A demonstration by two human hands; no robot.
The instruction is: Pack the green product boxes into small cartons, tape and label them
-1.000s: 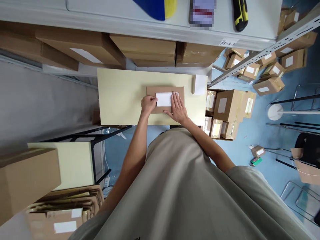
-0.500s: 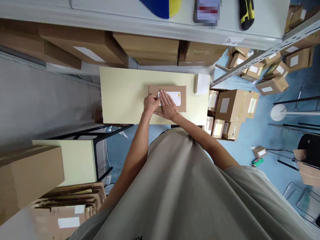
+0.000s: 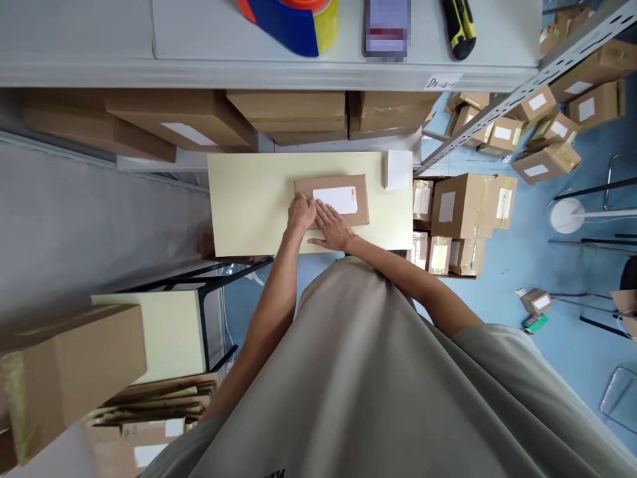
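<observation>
A small brown cardboard box (image 3: 362, 202) lies flat on the pale yellow tabletop (image 3: 249, 206), slightly turned. On its top is a white label (image 3: 336, 199) with a small yellow mark near the right end. My left hand (image 3: 301, 212) rests on the box's left part with its fingers curled closed by the label's left edge; whatever they pinch is hidden. Beside it, my right hand (image 3: 334, 229) is open, fingers stretched out flat on the box's near part, the tips at the label's lower left edge and the thumb pointing left over the tabletop.
A white block (image 3: 398, 169) stands at the table's back right corner. Behind, a grey shelf (image 3: 199, 73) carries a tape dispenser (image 3: 303, 30) and a yellow-black utility knife (image 3: 460, 30), with cartons (image 3: 293, 109) below. Stacked boxes (image 3: 455, 206) stand right; a large carton (image 3: 84, 365) is at left.
My right hand has slid off the label's middle toward its lower left edge, uncovering more of it. My left fingers are more curled. The box is slightly turned, and the view has shifted.
</observation>
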